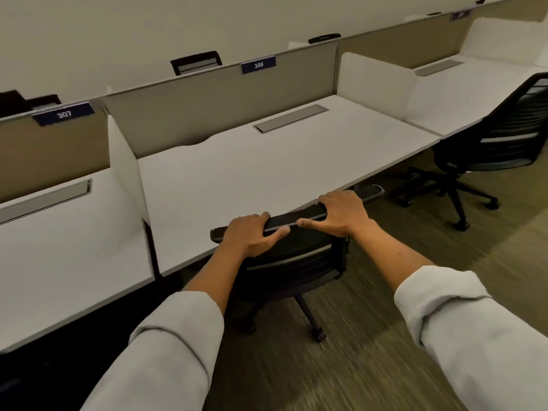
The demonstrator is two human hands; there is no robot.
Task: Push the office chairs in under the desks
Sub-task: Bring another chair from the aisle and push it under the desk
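Both hands grip the top edge of the black office chair's backrest (296, 218), left hand (252, 232) and right hand (341, 213) with fingers (326, 200) curled over it, thumbs behind. The chair sits mostly under the counter (267, 167) marked 306. It probably needs only a short straight push; then the next chair (498, 137), angled out on the right, awaits.

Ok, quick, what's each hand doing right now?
Left hand: grips the top edge of the black mesh office chair.
Right hand: grips the same edge.

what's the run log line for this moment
step: pushing chair in at desk 308 | left hand: grips backrest top | right hand: grips backrest top | next chair: not in
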